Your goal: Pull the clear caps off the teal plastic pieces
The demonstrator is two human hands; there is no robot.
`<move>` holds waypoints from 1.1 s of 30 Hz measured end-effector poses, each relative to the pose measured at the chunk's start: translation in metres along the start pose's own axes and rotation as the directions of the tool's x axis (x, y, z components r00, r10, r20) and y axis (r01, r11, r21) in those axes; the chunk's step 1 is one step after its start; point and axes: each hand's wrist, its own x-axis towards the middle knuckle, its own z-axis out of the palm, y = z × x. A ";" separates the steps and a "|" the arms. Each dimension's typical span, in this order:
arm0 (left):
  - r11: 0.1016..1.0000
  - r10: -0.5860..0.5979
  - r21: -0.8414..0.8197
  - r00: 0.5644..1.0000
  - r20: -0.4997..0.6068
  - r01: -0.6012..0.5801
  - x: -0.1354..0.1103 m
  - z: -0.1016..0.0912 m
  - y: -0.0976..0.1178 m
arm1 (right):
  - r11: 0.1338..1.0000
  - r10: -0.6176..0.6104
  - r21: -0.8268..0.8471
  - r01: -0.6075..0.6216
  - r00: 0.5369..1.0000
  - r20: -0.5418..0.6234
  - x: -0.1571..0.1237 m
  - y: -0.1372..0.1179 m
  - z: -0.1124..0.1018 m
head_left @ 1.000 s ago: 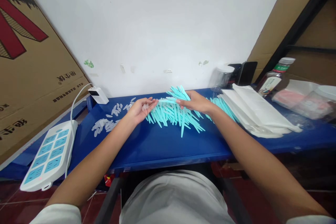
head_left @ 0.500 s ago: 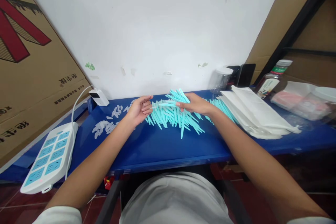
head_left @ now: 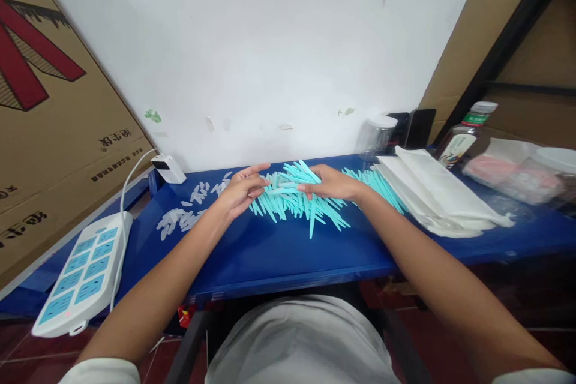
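My right hand [head_left: 332, 183] is wrapped round a bunch of thin turquoise sticks with tapered ends [head_left: 300, 173], which fan out toward the left. Just left of their ends is my left hand [head_left: 245, 191], its index finger reaching forward and the other fingers curled. Its thumb meets the end of one stick; whatever is between the fingers is too small to make out. Beneath both hands lies a heap of similar turquoise sticks [head_left: 288, 207]. Small translucent pieces [head_left: 173, 220] are scattered on the blue table [head_left: 288, 261] left of my left hand.
White flat packets [head_left: 443, 192] lie over more turquoise sticks [head_left: 380, 186] at the right. Behind them stand a clear jar [head_left: 378, 138], dark phones [head_left: 420, 128] and a bottle [head_left: 463, 138]. A power strip [head_left: 85, 273] and a small white device [head_left: 168, 168] are at the left.
My left hand has moved slightly right, closer to the stick ends, and its index finger has stretched out. The right hand has lowered slightly with its bunch.
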 end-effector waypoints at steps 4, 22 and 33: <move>1.000 -0.026 0.001 1.000 0.008 0.026 0.000 -0.003 0.001 | 1.000 0.004 -0.001 -0.004 0.999 -0.033 -0.001 0.000 -0.002; 0.999 0.033 0.034 0.994 0.108 -0.036 0.000 0.000 -0.001 | 1.000 -0.014 0.003 0.014 0.999 0.051 -0.003 -0.002 -0.003; 0.924 0.108 0.356 0.987 0.118 -0.144 -0.002 0.002 0.002 | 1.000 0.006 0.017 -0.006 0.999 0.043 -0.003 -0.001 -0.004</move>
